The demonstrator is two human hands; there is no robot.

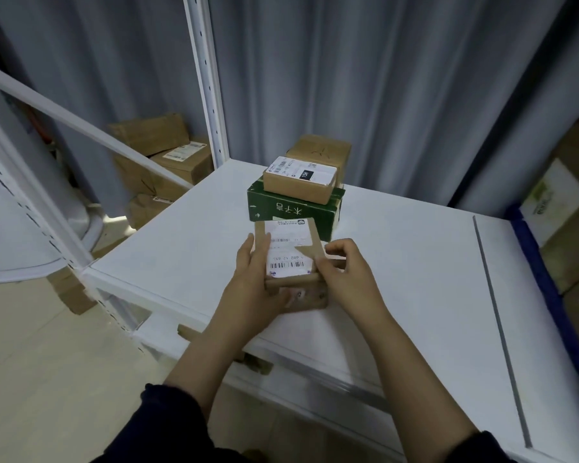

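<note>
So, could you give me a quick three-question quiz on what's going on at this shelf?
1. True or false: the left hand and the right hand both hold the labelled parcel.
2. What colour is the big box right behind that parcel? A red, B green, C blue.
3. Fill in: a small brown box sits on ___ of that big box.
Key: 1 true; 2 B; 3 top.

A labelled carton (300,182) sits atop a green box (291,210) on a white shelf (398,262).
</note>
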